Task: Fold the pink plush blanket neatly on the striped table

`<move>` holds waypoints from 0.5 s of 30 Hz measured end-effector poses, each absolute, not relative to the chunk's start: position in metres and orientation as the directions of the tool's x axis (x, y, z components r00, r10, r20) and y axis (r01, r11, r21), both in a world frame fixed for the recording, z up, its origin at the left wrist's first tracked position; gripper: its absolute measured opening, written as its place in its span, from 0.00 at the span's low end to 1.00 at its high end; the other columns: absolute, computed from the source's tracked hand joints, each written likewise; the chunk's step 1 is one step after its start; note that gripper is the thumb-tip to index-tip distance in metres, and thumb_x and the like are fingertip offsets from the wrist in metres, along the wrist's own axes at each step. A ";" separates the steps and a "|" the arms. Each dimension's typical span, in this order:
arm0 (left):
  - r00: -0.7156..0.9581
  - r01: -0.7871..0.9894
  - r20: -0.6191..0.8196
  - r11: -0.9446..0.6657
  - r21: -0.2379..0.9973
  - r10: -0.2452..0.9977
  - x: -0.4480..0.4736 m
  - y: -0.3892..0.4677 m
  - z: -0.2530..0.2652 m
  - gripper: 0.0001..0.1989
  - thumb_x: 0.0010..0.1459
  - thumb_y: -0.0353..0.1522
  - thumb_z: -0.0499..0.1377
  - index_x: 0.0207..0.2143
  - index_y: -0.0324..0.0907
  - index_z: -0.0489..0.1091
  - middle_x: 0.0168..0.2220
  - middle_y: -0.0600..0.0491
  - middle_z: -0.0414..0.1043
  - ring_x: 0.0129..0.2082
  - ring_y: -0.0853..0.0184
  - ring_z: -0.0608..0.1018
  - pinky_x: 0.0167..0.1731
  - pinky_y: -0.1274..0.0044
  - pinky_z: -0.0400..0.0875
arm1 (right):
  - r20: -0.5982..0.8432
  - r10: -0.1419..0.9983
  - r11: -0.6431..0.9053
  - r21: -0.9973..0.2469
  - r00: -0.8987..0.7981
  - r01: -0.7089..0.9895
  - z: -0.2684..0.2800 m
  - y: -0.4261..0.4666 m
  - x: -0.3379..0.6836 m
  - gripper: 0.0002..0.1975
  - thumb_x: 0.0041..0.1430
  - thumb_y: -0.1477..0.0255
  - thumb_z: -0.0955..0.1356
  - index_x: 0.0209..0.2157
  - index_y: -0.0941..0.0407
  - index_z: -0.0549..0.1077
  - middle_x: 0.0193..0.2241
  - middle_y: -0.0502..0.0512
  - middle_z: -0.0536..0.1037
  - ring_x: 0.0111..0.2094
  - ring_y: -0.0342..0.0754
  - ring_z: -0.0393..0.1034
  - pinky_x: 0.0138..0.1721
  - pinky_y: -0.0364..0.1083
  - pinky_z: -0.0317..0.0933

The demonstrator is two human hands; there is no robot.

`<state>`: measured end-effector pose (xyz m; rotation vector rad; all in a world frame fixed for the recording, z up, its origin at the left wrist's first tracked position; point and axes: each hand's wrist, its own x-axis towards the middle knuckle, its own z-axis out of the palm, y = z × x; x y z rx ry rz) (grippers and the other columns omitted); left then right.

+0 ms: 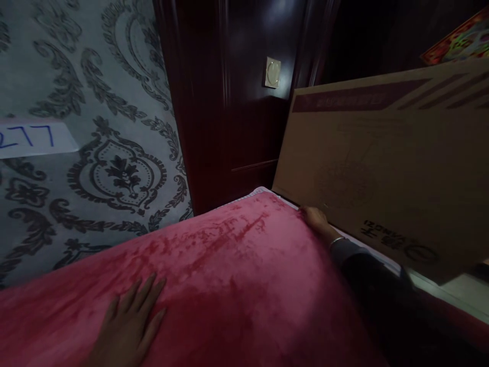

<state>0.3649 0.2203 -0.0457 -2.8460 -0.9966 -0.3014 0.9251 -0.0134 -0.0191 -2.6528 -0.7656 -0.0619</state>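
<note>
A pink plush bed sheet (214, 265) covers the mattress in front of me, with darker streaks in its pile. Flat on it, at the lower left, lies my left hand (132, 321), fingers stretched and slightly apart. My right hand (315, 220) reaches to the far right edge of the bed, where its fingers curl onto the sheet's border; the fingertips are partly hidden. A bracelet shows at that wrist, below a dark sleeve. The sheet's far corner has a pale trimmed edge.
A big cardboard box (382, 153) leans close along the bed's right side. Behind the far corner stands a dark red wood panel (240, 117) with a square metal plate (272, 73). Patterned wallpaper (122, 173) on the left carries a paper label (36, 139) marked 277.
</note>
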 end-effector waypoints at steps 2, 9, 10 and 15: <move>0.763 0.624 0.247 -0.781 -0.039 0.597 0.364 0.221 -0.048 0.32 0.62 0.46 0.45 0.66 0.46 0.62 0.68 0.48 0.58 0.67 0.49 0.61 0.64 0.50 0.51 | 0.152 0.483 -0.802 -0.318 0.862 0.506 -0.023 -0.007 0.923 0.17 0.66 0.72 0.63 0.53 0.55 0.76 0.51 0.63 0.78 0.53 0.54 0.72 0.48 0.45 0.62; 0.764 0.635 0.205 -0.770 -0.065 0.612 0.369 0.214 -0.036 0.36 0.60 0.50 0.47 0.65 0.42 0.63 0.68 0.44 0.56 0.69 0.44 0.56 0.62 0.49 0.52 | 0.079 0.410 -0.851 -0.324 0.909 0.413 -0.018 -0.019 0.922 0.16 0.66 0.70 0.63 0.49 0.57 0.78 0.49 0.66 0.79 0.51 0.55 0.73 0.46 0.44 0.64; 0.765 0.635 0.195 -0.769 -0.069 0.614 0.371 0.213 -0.034 0.36 0.60 0.50 0.46 0.65 0.41 0.63 0.68 0.43 0.56 0.69 0.44 0.56 0.62 0.49 0.52 | 0.062 0.394 -0.857 -0.336 0.917 0.391 -0.016 -0.028 0.921 0.16 0.67 0.69 0.63 0.48 0.58 0.79 0.48 0.67 0.79 0.51 0.56 0.74 0.45 0.45 0.64; 0.777 0.622 0.195 -0.779 -0.083 0.599 0.376 0.208 -0.025 0.36 0.62 0.47 0.41 0.65 0.37 0.63 0.68 0.40 0.57 0.69 0.43 0.56 0.61 0.48 0.52 | 0.011 0.330 -0.842 -0.450 0.944 0.299 -0.015 -0.097 0.908 0.20 0.67 0.62 0.63 0.44 0.63 0.80 0.42 0.68 0.81 0.46 0.57 0.75 0.42 0.45 0.65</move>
